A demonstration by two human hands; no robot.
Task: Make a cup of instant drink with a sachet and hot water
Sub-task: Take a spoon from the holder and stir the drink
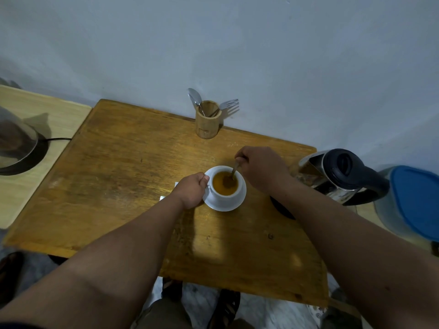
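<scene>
A white cup (219,194) full of orange-brown drink (225,182) stands on a white saucer (234,203) in the middle of the wooden table (123,176). My left hand (191,189) grips the cup's handle on its left side. My right hand (260,168) pinches the top of a metal spoon (234,173) whose bowl is sunk in the drink. A glass kettle (332,176) with a black lid and handle sits at the table's right edge. A scrap of silvery sachet (163,198) peeks out from under my left wrist.
A bamboo holder (207,122) with a spoon and fork stands at the back edge by the wall. A glass-domed appliance (16,143) rests on a lighter table to the left. A blue-lidded container (413,203) sits far right. A black round base (281,207) lies under my right forearm.
</scene>
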